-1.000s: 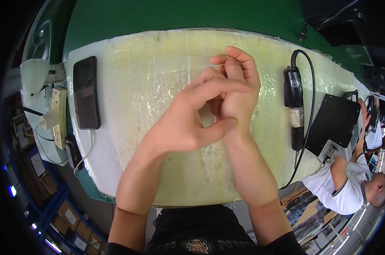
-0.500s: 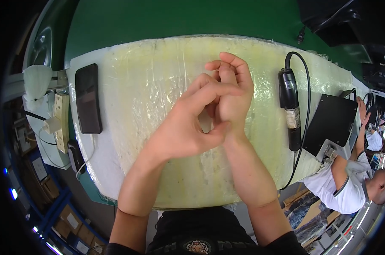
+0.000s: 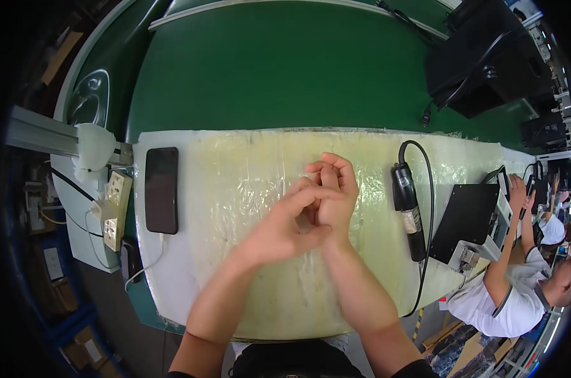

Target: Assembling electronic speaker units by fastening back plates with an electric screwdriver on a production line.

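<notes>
Both my hands meet over the middle of the covered table (image 3: 247,309). My left hand (image 3: 288,220) is closed about the lower part of my right hand (image 3: 339,201). Its thumb presses near the right wrist, while a finger lies across the right palm. My right hand points away from me with loosely bent fingers, some of them apart. No object shows in either hand; the overlap hides some fingertips. Off to the right lies a black cylindrical hand tool (image 3: 408,211) with a black cord. A dark phone (image 3: 162,190) rests on the left side, joined to a white cable.
At the left edge are a power strip (image 3: 116,208) and a metal bar (image 3: 52,132). A black-topped device (image 3: 465,220) stands at the right, near a co-worker in a white shirt (image 3: 499,302). Beyond the cover stretches a green surface (image 3: 279,63) with a large black box (image 3: 487,63).
The view has shifted, so the table sits lower and more green surface shows. My hands remain clasped in nearly the same pose. The co-worker's hands are now closer together.
</notes>
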A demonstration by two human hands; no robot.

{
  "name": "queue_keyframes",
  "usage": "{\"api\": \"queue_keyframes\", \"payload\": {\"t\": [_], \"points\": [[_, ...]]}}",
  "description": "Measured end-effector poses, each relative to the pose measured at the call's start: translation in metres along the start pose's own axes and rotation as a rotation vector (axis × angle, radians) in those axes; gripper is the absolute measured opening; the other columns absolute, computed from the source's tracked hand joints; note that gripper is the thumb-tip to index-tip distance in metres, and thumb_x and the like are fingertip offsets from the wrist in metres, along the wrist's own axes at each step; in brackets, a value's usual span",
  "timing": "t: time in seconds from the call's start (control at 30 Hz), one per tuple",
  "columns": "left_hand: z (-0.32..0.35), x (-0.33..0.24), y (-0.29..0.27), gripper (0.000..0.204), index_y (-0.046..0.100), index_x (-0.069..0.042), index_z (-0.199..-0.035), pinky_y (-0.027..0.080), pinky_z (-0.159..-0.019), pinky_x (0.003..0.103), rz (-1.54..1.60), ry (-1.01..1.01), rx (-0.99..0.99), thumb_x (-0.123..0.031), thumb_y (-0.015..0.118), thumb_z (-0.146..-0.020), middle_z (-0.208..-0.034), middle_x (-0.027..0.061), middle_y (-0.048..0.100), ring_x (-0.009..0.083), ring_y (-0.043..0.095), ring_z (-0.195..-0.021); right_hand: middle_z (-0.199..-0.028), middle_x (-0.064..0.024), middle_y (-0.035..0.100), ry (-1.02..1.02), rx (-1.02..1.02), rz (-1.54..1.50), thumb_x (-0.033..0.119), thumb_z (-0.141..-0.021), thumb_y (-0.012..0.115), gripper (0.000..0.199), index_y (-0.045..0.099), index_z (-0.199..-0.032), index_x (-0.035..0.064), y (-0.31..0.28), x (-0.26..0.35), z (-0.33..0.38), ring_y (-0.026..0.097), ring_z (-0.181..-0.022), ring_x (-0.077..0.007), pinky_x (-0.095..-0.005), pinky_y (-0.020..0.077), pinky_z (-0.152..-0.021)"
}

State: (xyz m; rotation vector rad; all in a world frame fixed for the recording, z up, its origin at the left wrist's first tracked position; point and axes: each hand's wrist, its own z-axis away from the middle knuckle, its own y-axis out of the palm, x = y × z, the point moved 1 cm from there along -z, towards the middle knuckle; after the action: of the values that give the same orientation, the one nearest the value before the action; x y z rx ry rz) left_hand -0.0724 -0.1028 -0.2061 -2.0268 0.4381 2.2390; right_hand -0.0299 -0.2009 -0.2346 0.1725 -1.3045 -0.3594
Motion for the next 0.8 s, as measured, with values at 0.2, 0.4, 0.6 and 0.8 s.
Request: {"api": "queue_keyframes", "payload": {"t": [0.2, 0.4, 0.6, 0.8], "points": [[-0.002, -0.013, 0.006, 0.048, 0.059, -0.008, -0.115, 0.043, -0.083, 0.029, -0.202, -0.014, -0.073, 0.011, 0.059, -0.071, -0.103, 0.0049, 0.047, 0.0161, 0.050, -0.092, -0.090, -0.0062, 0.060, 0.014, -0.031, -0.060, 0.009, -0.098, 0.046, 0.014, 0.054, -0.109, 0.0037, 0.002, -0.001, -0.002, 0.044, -0.064, -0.0042, -0.0177, 0.0390, -0.052], [-0.005, 0.003, -0.003, 0.051, 0.058, -0.007, -0.118, 0.045, -0.081, 0.030, -0.017, 0.015, 0.003, 0.013, 0.058, -0.070, -0.103, 0.0051, 0.047, 0.0172, 0.051, -0.094, -0.091, -0.0070, 0.060, -0.017, 0.009, -0.049, 0.008, -0.097, 0.045, 0.016, 0.054, -0.109, 0.0030, 0.001, 0.001, -0.004, 0.044, -0.063, -0.0035, -0.0168, 0.0372, -0.049], [-0.004, 0.006, -0.003, 0.051, 0.059, -0.011, -0.118, 0.044, -0.080, 0.030, 0.012, 0.050, -0.002, 0.006, 0.064, -0.071, -0.107, 0.0075, 0.049, 0.0177, 0.051, -0.089, -0.091, -0.0070, 0.060, -0.024, 0.010, -0.017, 0.009, -0.097, 0.045, 0.017, 0.054, -0.110, 0.0029, 0.001, 0.000, -0.002, 0.043, -0.061, -0.0032, -0.0163, 0.0366, -0.047], [-0.004, 0.000, -0.003, 0.049, 0.059, -0.011, -0.118, 0.044, -0.078, 0.029, -0.026, 0.056, -0.008, 0.004, 0.066, -0.072, -0.099, 0.0055, 0.047, 0.0165, 0.049, -0.086, -0.091, -0.0071, 0.060, -0.017, 0.011, -0.024, 0.007, -0.096, 0.045, 0.016, 0.054, -0.109, 0.0028, 0.000, 0.001, -0.002, 0.043, -0.063, -0.0034, -0.0168, 0.0380, -0.049]]}}
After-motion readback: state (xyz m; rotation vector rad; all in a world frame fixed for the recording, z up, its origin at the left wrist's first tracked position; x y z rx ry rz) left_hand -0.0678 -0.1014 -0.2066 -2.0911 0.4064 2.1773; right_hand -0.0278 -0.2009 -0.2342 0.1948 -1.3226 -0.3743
